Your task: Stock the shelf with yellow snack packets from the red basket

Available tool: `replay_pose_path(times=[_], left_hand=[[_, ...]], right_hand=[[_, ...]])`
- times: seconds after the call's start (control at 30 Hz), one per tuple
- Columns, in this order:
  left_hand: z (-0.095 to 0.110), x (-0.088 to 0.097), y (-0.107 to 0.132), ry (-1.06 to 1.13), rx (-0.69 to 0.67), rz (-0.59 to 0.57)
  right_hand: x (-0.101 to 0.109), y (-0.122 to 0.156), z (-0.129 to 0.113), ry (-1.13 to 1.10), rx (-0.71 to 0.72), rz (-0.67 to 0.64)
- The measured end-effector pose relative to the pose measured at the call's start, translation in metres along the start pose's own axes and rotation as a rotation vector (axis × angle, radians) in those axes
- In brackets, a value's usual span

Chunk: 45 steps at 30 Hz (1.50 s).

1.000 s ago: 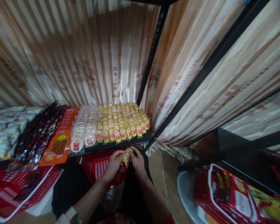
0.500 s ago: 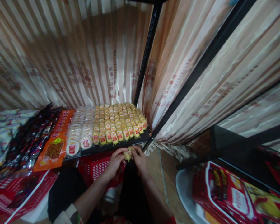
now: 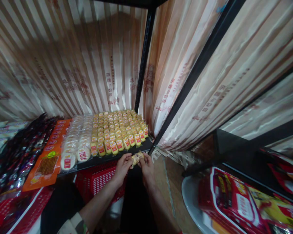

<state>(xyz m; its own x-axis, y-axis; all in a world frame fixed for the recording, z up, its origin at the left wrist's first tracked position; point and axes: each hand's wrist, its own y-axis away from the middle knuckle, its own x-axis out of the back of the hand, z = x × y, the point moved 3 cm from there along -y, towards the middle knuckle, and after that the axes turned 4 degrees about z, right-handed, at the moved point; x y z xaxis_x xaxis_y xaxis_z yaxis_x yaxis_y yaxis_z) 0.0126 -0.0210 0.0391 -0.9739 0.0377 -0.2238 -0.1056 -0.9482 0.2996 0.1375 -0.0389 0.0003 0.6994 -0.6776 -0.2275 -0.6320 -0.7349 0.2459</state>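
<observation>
Between my two hands is a small yellow wrapped cake (image 3: 137,158) in clear plastic, held at both ends just in front of the shelf edge. My left hand (image 3: 123,167) pinches its left end, fingers closed. On the right end, my right hand (image 3: 146,166) grips with thumb and fingers. Just beyond, rows of similar wrapped cakes (image 3: 119,130) with red and white labels stand on the black shelf (image 3: 100,159). Left of them are columns of round white wrapped cakes (image 3: 83,153).
An orange snack packet (image 3: 47,156) and dark shiny packets (image 3: 17,156) lie further left on the shelf. Red baskets (image 3: 97,178) sit below. Black posts (image 3: 145,58) rise before pleated curtains (image 3: 100,65). At right, a grey basin (image 3: 189,195) stands beside red snack packages (image 3: 230,198).
The wrapped cake has been turned and stretched out lengthwise between my hands, showing more of its wrapper. My view has shifted slightly to the right.
</observation>
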Motion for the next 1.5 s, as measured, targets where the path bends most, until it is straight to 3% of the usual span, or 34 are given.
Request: replay_pose_path(times=[0.27, 0.5, 0.7, 0.93, 1.1, 1.33, 1.5], left_hand=[[-0.010, -0.015, -0.013, -0.086, 0.063, 0.013], [-0.006, -0.026, -0.019, -0.139, 0.055, 0.028], [-0.004, -0.032, -0.030, -0.160, -0.091, 0.008], [-0.007, -0.032, -0.036, -0.262, -0.310, -0.104], [0.001, -0.030, -0.032, -0.365, -0.477, -0.088], [0.012, -0.032, -0.028, -0.480, -0.591, -0.088], [0.009, -0.032, -0.033, -0.507, -0.578, -0.104]], right_hand=[[0.004, -0.001, -0.008, -0.047, 0.046, -0.009], [0.017, -0.010, -0.011, -0.046, 0.075, 0.045], [0.019, -0.009, -0.015, -0.130, -0.016, 0.019], [0.018, -0.008, -0.027, -0.274, -0.042, -0.044], [0.016, -0.011, -0.029, -0.352, -0.081, -0.045], [0.020, -0.013, -0.026, -0.254, -0.108, -0.073], [0.019, -0.012, -0.027, -0.259, -0.130, -0.099]])
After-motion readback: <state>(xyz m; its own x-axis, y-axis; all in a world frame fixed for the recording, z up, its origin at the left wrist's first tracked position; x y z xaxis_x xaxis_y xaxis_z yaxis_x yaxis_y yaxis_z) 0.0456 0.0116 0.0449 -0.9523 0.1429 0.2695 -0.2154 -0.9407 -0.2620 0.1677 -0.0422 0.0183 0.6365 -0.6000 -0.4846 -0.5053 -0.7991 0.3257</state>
